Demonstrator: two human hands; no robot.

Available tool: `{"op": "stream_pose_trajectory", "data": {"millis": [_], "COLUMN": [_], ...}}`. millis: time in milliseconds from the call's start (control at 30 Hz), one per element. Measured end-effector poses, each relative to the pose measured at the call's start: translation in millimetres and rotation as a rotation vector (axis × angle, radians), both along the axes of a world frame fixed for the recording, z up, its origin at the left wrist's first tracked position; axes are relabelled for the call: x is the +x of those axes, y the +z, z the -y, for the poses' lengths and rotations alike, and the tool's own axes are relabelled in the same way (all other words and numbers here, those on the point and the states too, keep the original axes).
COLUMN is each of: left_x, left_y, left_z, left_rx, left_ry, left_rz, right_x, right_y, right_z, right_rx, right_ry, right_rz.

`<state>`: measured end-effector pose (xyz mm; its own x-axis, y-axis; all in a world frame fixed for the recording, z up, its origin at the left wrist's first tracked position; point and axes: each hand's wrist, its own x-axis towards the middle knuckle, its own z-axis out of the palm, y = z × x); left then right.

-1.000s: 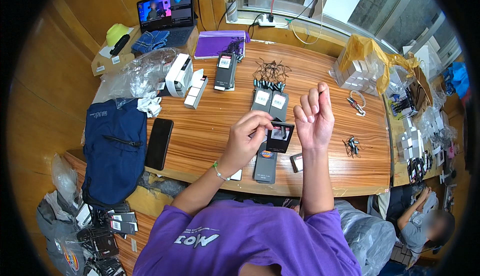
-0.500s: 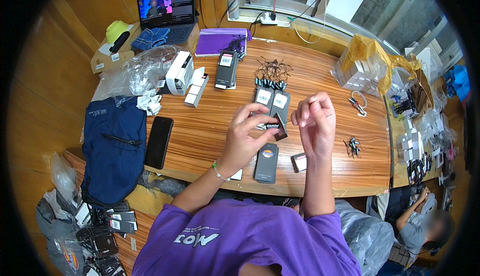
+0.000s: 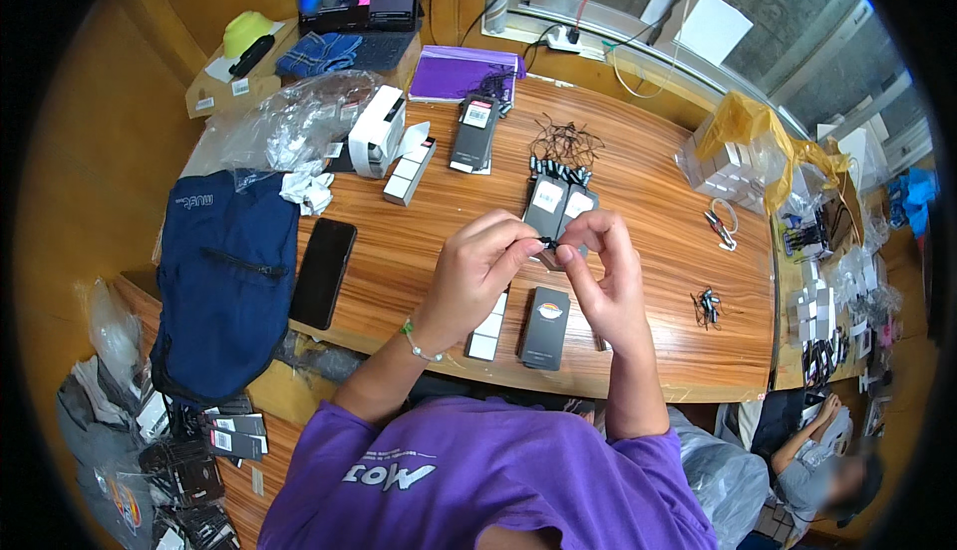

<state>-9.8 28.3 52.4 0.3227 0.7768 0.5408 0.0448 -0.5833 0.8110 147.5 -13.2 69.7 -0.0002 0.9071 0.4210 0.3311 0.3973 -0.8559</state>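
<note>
Over the middle of the wooden table, my left hand [image 3: 480, 263] and my right hand [image 3: 606, 276] meet with fingertips pinched on a small black piece [image 3: 547, 242], which looks like the cord fastener of a hang tag. Fingers cover most of it. Just beyond are two stacks of dark grey hang tags [image 3: 545, 201] with white stickers, their black cords [image 3: 566, 141] fanned out at the far end. Nearer me lies a dark grey tag stack [image 3: 544, 331] with a coloured logo. A narrow box of white labels [image 3: 487, 329] sits beside it, partly under my left wrist.
Left are a black phone [image 3: 324, 273], a blue bag [image 3: 224, 291] and a white box [image 3: 378, 132]. Another tag stack [image 3: 475, 134] lies farther back. Right are snips [image 3: 720, 230], loose cords [image 3: 707, 308] and bagged boxes [image 3: 728, 161]. A person [image 3: 827, 470] sits at lower right.
My right hand has come down and left to meet my left hand at the black piece. The dark tag between my left fingers has turned and shows less. The whole view has shifted slightly.
</note>
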Motion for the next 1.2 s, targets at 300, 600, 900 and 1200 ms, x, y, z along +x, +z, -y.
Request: {"op": "stream_pose_trajectory", "data": {"millis": [300,600,900,1200], "left_x": [-46,-66,-78,-87], "left_y": [1,-5,-3,-5], "left_z": [-15,-27,-31,-31], "left_rx": [0.022,-0.07,-0.225,-0.163], "left_ry": [-0.118,-0.225,-0.245,-0.194], "left_rz": [-0.206,-0.217,-0.076,-0.012], "right_x": [-24,-42,-56,-80], "right_y": [4,8,-19,-26], "right_z": [-9,-22,-39,-41], "right_rx": [-0.146,-0.471,-0.326,-0.441], "right_ry": [0.086,0.227,0.402,0.423], "right_rz": [0.207,-0.056,-0.494,-0.734]}}
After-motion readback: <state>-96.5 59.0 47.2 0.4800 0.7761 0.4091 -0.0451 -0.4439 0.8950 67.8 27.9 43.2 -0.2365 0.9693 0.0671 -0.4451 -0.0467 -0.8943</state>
